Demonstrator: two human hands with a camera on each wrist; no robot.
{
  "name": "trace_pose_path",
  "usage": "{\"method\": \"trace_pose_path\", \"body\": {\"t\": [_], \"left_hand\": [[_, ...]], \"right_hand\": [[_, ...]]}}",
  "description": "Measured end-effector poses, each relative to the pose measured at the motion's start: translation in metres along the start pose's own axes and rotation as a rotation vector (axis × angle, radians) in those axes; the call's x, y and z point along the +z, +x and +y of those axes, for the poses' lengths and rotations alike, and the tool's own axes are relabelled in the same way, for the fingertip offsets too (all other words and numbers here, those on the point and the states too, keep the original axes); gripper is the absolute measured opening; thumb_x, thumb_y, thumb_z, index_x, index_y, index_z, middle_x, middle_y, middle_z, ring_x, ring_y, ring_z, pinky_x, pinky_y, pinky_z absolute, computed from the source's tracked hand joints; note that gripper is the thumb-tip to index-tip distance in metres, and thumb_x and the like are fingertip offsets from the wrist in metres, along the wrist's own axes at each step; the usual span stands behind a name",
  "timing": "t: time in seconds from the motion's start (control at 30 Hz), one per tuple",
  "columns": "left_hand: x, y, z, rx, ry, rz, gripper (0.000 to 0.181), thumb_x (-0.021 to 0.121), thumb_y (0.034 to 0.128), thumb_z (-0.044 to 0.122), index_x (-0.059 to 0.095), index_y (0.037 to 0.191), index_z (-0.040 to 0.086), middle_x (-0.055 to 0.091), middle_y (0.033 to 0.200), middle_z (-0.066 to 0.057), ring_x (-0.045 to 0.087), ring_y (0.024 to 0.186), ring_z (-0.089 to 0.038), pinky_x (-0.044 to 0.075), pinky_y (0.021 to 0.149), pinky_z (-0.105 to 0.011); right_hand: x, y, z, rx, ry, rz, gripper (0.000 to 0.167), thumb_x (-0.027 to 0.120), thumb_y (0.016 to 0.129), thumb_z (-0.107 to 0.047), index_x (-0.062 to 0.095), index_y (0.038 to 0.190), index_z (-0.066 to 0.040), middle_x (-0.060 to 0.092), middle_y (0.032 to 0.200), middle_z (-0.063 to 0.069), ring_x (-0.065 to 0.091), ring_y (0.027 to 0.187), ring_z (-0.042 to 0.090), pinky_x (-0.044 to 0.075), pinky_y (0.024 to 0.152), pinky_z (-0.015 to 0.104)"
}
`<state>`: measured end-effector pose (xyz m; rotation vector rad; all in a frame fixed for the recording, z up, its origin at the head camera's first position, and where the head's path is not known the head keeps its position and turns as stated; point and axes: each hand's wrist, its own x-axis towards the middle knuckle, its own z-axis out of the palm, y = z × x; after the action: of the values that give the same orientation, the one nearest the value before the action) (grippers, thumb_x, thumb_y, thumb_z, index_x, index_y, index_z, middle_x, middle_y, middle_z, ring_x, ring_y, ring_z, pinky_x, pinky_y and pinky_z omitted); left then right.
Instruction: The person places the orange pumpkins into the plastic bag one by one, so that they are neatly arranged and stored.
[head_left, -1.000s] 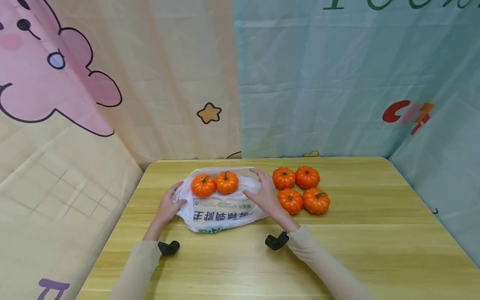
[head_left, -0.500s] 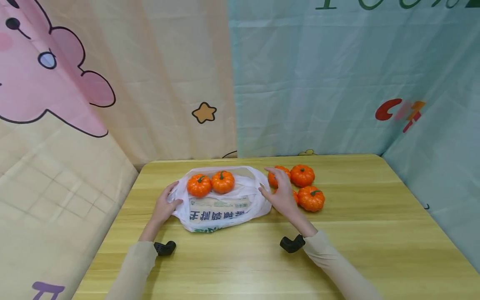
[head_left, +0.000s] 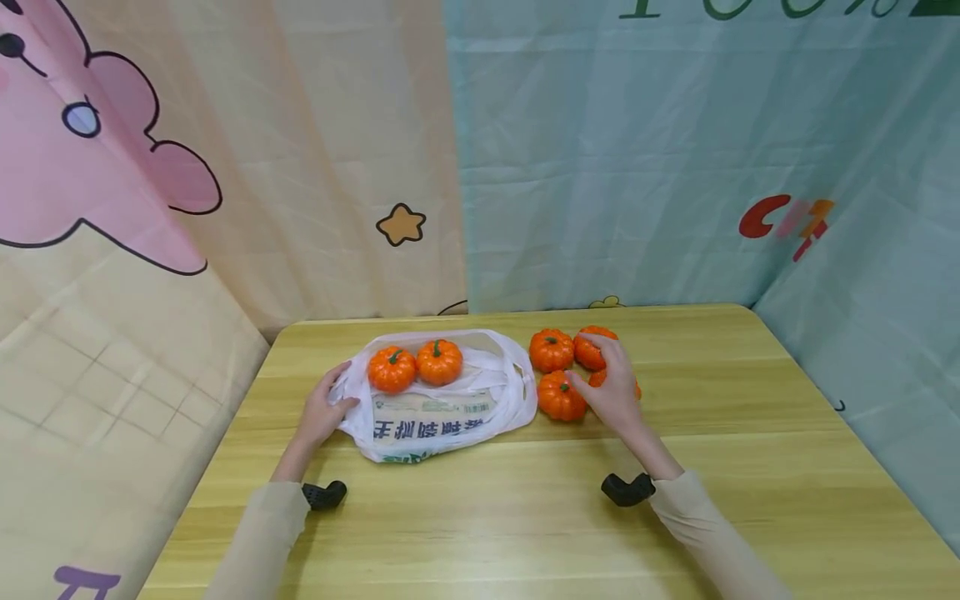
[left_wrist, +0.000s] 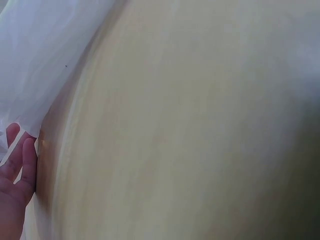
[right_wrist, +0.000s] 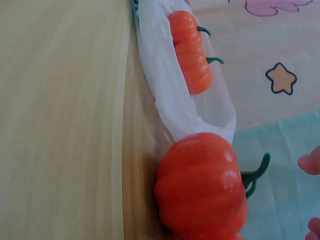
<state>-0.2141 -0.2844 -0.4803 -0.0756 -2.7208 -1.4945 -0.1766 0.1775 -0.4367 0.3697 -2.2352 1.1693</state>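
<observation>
A white plastic bag (head_left: 510, 400) with dark printing lies on the table, its mouth spread, with two small orange pumpkins (head_left: 392, 369) (head_left: 439, 362) side by side in it. My left hand (head_left: 321, 414) grips the bag's left edge between thumb and fingers; in the left wrist view the hand (left_wrist: 17, 175) is at the plastic's edge. To the right of the bag, my right hand (head_left: 617, 392) hovers with spread fingers over several loose pumpkins (head_left: 552, 350), partly covering the two right ones. A near pumpkin (right_wrist: 202, 187) fills the lower right wrist view.
The wooden table (head_left: 465, 517) runs in front of the bag and off to the right. Printed curtains (head_left: 600, 167) stand behind and at both sides. A black wrist device (head_left: 628, 490) sits at the right cuff, another (head_left: 326, 496) at the left.
My right hand has moved right, from the bag's right side to over the loose pumpkins. The left hand has stayed at the bag's left edge. The head view has shifted slightly.
</observation>
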Motion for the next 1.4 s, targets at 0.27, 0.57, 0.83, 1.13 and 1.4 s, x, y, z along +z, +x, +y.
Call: {"method": "trace_pose_path", "body": {"t": [0.27, 0.57, 0.83, 1.13, 1.4], "left_hand": [[0.000, 0.000, 0.003, -0.018, 0.012, -0.009, 0.066, 0.058, 0.0878, 0.005, 0.032, 0.149, 0.008, 0.028, 0.155, -0.023, 0.024, 0.142, -0.042, 0.017, 0.117, -0.059], [-0.001, -0.001, 0.004, -0.016, 0.010, -0.014, 0.066, 0.058, 0.0877, 0.005, 0.032, 0.149, 0.008, 0.028, 0.154, -0.024, 0.025, 0.141, -0.042, 0.018, 0.116, -0.059], [0.000, -0.001, 0.003, 0.002, 0.015, 0.000, 0.066, 0.059, 0.0867, 0.005, 0.034, 0.148, 0.007, 0.029, 0.153, -0.025, 0.027, 0.141, -0.043, 0.019, 0.116, -0.060], [0.000, 0.000, 0.002, 0.014, 0.019, 0.006, 0.065, 0.059, 0.0870, 0.005, 0.034, 0.147, 0.008, 0.031, 0.153, -0.024, 0.027, 0.141, -0.043, 0.019, 0.116, -0.060], [0.000, -0.001, 0.000, 0.027, 0.032, 0.010, 0.066, 0.059, 0.0871, 0.005, 0.034, 0.148, 0.008, 0.031, 0.153, -0.024, 0.027, 0.140, -0.043, 0.018, 0.116, -0.060]], "right_hand": [[-0.027, -0.014, 0.019, 0.137, 0.031, 0.031, 0.062, 0.078, 0.074, 0.000, 0.051, 0.130, 0.003, 0.052, 0.130, 0.024, 0.045, 0.118, 0.041, 0.037, 0.098, 0.052], [-0.044, -0.028, 0.033, 0.291, 0.044, 0.023, 0.067, 0.078, 0.075, -0.004, 0.047, 0.133, 0.004, 0.047, 0.134, 0.026, 0.042, 0.120, 0.045, 0.034, 0.101, 0.054], [-0.049, -0.037, 0.043, 0.447, 0.057, -0.124, 0.073, 0.075, 0.081, -0.013, 0.037, 0.141, 0.002, 0.035, 0.144, 0.027, 0.036, 0.128, 0.046, 0.031, 0.108, 0.058], [-0.049, -0.038, 0.051, 0.522, 0.087, -0.195, 0.078, 0.075, 0.082, -0.018, 0.031, 0.145, 0.001, 0.031, 0.149, 0.026, 0.036, 0.131, 0.045, 0.032, 0.110, 0.056], [-0.046, -0.040, 0.050, 0.527, 0.093, -0.246, 0.081, 0.075, 0.082, -0.018, 0.030, 0.146, 0.002, 0.034, 0.145, 0.028, 0.040, 0.127, 0.043, 0.034, 0.106, 0.054]]}}
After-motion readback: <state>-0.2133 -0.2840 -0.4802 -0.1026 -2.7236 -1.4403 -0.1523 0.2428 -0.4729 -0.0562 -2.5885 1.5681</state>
